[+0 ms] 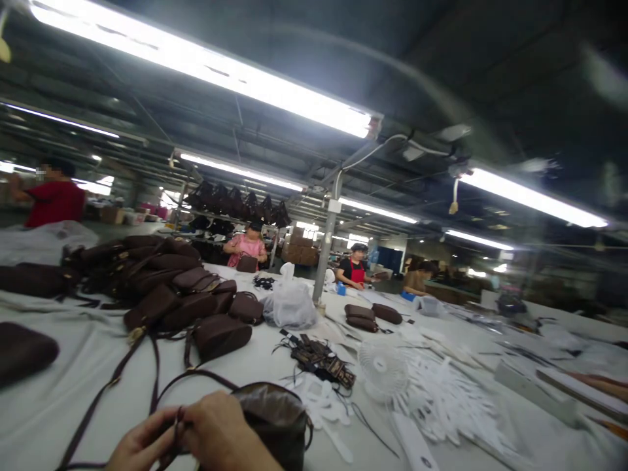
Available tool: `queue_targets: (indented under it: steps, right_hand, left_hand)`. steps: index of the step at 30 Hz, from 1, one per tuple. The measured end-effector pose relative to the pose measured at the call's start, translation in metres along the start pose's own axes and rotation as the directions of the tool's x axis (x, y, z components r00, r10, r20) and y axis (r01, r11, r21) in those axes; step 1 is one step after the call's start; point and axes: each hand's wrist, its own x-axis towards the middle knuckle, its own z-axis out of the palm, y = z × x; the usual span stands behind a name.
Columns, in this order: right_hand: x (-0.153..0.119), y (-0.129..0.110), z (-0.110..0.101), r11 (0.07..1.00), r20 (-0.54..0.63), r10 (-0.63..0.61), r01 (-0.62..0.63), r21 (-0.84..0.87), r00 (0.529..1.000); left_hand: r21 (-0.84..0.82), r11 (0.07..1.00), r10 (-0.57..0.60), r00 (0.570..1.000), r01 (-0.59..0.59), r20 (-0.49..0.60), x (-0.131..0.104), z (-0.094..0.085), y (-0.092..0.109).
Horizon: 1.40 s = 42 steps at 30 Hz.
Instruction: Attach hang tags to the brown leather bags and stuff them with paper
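Observation:
At the bottom of the view, my left hand [147, 437] and my right hand [218, 424] meet with fingers pinched on a thin dark brown strap [175, 425]. A dark brown handbag [277, 418] stands on the table just right of my right hand, partly hidden by my forearm. Its front looks shiny, perhaps under a clear cover; I cannot tell. One long strap [122, 369] loops over the cloth to the left and behind my hands. What exactly lies between my fingertips is too small to make out.
A heap of brown bags [161, 281] covers the left of the white table [98, 386]. Black tags [318, 360], white paper-like strips [446, 392], a white fan [383, 369] and a plastic bag [292, 304] lie ahead and right. A metal post [325, 252] rises mid-table. Several co-workers stand beyond.

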Motion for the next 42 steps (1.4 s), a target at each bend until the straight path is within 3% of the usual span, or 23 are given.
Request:
queue_targets:
  steps: [3, 5, 10, 13, 16, 19, 22, 24, 26, 27, 29, 33, 38, 42]
  right_hand:
    - [-0.025, 0.013, -0.019, 0.990, -0.150, -0.030, 0.050, 0.131, 0.988]
    - [-0.039, 0.030, -0.023, 0.996, -0.229, -0.039, 0.056, 0.071, 0.973]
    - [-0.049, 0.065, -0.011, 0.998, -0.067, 0.055, -0.053, 0.033, 0.996]
    - [-0.049, 0.069, -0.006, 0.997, -0.066, 0.049, -0.046, 0.057, 0.997]
    - [-0.048, 0.069, -0.006, 0.996, -0.067, 0.053, -0.047, 0.079, 0.996]
    - [-0.050, 0.068, -0.006, 0.993, -0.080, 0.029, -0.019, 0.118, 0.996]
    - [-0.056, 0.066, -0.004, 0.988, -0.118, 0.020, -0.001, 0.157, 0.993]
    - [-0.060, 0.065, -0.003, 0.985, -0.132, 0.019, 0.005, 0.173, 0.991]
    - [-0.063, 0.064, -0.002, 0.983, -0.136, 0.013, 0.012, 0.182, 0.991]
    - [-0.064, 0.063, -0.002, 0.983, -0.135, 0.011, 0.014, 0.185, 0.991]
    - [-0.064, 0.064, -0.001, 0.981, -0.131, 0.009, 0.017, 0.192, 0.991]
    - [-0.063, 0.065, 0.000, 0.976, -0.134, 0.014, 0.016, 0.216, 0.991]
    - [-0.064, 0.065, 0.003, 0.970, -0.161, 0.033, 0.007, 0.241, 0.986]
    - [-0.065, 0.065, 0.005, 0.964, -0.153, 0.038, 0.004, 0.267, 0.988]
  left_hand:
    - [0.117, 0.990, 0.088, 0.996, -0.085, -0.018, -0.018, -0.007, 0.027]
    - [0.200, 0.976, 0.109, 0.991, -0.091, -0.081, -0.028, -0.023, 0.032]
    - [0.270, 0.962, 0.006, 0.989, 0.033, -0.145, -0.068, -0.086, 0.012]
    - [0.374, 0.923, -0.080, 0.996, 0.092, -0.047, -0.085, -0.098, 0.004]
    - [0.499, 0.867, -0.048, 0.993, -0.012, 0.106, -0.083, -0.077, 0.006]
    - [0.386, 0.922, -0.029, 0.991, -0.023, 0.129, -0.066, -0.036, 0.000]
    - [-0.030, 0.978, -0.203, 0.976, 0.207, 0.083, -0.038, 0.002, -0.023]
    - [-0.362, 0.859, -0.329, 0.933, 0.361, 0.148, -0.019, 0.018, -0.034]
    - [-0.600, 0.681, -0.356, 0.906, 0.419, 0.229, -0.003, 0.026, -0.033]
    - [-0.670, 0.621, -0.339, 0.911, 0.405, 0.236, 0.003, 0.027, -0.027]
    - [-0.729, 0.607, -0.277, 0.944, 0.316, 0.179, 0.012, 0.026, -0.004]
    - [-0.640, 0.758, -0.086, 0.992, 0.125, 0.092, 0.021, 0.013, 0.056]
    - [-0.531, 0.846, 0.013, 0.996, 0.036, 0.088, 0.032, -0.031, 0.107]
    - [-0.244, 0.968, -0.017, 0.982, 0.063, 0.187, 0.032, -0.062, 0.135]
